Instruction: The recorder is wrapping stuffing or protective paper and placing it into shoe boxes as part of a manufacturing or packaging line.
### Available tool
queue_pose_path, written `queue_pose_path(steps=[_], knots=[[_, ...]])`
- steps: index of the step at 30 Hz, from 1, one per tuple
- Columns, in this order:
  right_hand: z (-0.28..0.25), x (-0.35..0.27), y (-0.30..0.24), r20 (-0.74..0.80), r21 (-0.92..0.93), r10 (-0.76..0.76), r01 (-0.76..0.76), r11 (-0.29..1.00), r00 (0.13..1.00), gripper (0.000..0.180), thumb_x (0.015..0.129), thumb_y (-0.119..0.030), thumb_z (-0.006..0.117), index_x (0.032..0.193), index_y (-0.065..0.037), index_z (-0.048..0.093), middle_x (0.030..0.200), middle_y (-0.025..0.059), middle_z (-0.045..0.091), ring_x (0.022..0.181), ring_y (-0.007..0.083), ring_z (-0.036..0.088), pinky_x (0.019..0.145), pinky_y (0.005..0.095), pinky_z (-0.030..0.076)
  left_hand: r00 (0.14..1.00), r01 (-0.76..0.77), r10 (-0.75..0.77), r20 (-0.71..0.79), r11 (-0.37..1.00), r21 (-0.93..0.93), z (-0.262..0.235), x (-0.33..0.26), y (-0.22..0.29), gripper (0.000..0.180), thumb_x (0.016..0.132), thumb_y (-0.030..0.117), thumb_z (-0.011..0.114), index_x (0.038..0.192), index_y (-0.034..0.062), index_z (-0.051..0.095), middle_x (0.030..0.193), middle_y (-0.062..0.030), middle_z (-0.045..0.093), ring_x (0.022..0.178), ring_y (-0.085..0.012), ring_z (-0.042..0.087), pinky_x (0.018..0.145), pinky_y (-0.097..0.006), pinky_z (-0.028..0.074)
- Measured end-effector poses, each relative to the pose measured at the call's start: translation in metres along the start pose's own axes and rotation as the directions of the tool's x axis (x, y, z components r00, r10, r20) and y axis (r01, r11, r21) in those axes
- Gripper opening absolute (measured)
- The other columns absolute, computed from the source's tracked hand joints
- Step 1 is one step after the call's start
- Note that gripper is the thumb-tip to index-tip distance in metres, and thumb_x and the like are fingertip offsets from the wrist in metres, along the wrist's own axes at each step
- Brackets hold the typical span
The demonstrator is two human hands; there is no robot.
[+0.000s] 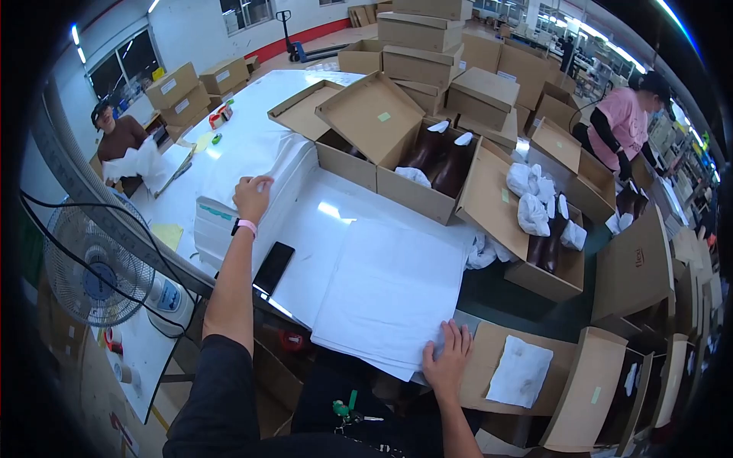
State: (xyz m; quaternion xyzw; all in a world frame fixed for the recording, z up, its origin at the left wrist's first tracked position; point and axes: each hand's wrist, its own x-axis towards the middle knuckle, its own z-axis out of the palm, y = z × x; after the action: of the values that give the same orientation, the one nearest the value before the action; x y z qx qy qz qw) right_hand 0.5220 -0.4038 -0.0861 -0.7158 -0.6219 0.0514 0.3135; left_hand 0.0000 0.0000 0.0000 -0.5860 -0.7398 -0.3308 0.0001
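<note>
My left hand (pixel 250 200), a dark band and a pink band at its wrist, is at a thick stack of white tissue paper (pixel 286 172) on the left of the table. Its fingers are curled onto the upper sheets. Before me lies a flat pile of white tissue sheets (pixel 389 290), slightly fanned at the near edge. At its near right corner rests my right hand (pixel 449 357), fingers stretched and thumb apart. Between the stack and the pile is a black phone (pixel 274 268). Dark brown boots (pixel 439 160) with white paper in their tops stand in an open cardboard box (pixel 416 195).
Another open box (pixel 546 278) holds brown boots and crumpled paper (pixel 532 200). A stained white sheet (pixel 520 372) lies on cardboard at the right. A fan (pixel 99 267) stands left. One person (pixel 622 130) in pink works far right; another (pixel 122 137) handles white paper far left.
</note>
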Motion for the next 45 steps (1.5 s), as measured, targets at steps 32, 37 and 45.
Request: queue_pose_path(steps=[32, 37, 45], knots=[[0.009, 0.001, -0.007, 0.008, -0.040, 0.005, -0.005, 0.999, 1.000, 0.060, 0.094, -0.019, 0.071, 0.151, -0.003, 0.061, 0.159, 0.0202, 0.060, 0.156, 0.0470, 0.042, 0.134, 0.0606, 0.026, 0.981, -0.188, 0.189, -0.036, 0.982, 0.028, -0.010, 0.023, 0.010, 0.030, 0.095, 0.028, 0.087, 0.125, 0.0226, 0.085, 0.119, -0.0177, 0.073, 0.111, -0.0393, 0.073, 0.100, -0.048, 0.059], [0.010, 0.002, -0.011, 0.006, -0.028, -0.001, 0.001, 1.000, 1.000, 0.060, 0.094, -0.019, 0.071, 0.150, -0.003, 0.061, 0.158, 0.0203, 0.060, 0.157, 0.0467, 0.042, 0.134, 0.0603, 0.026, 0.983, -0.184, 0.184, 0.015, 0.983, 0.017, -0.019, 0.046, -0.001, 0.022, 0.095, 0.026, 0.087, 0.114, 0.0149, 0.089, 0.111, -0.0191, 0.076, 0.108, -0.0390, 0.075, 0.098, -0.047, 0.059], [0.008, 0.001, -0.008, 0.016, -0.045, 0.006, -0.006, 0.999, 1.000, 0.060, 0.094, -0.019, 0.071, 0.151, -0.003, 0.060, 0.158, 0.0201, 0.060, 0.157, 0.0467, 0.041, 0.134, 0.0605, 0.025, 0.968, -0.203, 0.216, -0.127, 0.973, 0.108, -0.025, 0.050, 0.008, 0.017, 0.098, 0.022, 0.083, 0.107, 0.0074, 0.087, 0.106, -0.0203, 0.078, 0.103, -0.0402, 0.076, 0.095, -0.048, 0.059]])
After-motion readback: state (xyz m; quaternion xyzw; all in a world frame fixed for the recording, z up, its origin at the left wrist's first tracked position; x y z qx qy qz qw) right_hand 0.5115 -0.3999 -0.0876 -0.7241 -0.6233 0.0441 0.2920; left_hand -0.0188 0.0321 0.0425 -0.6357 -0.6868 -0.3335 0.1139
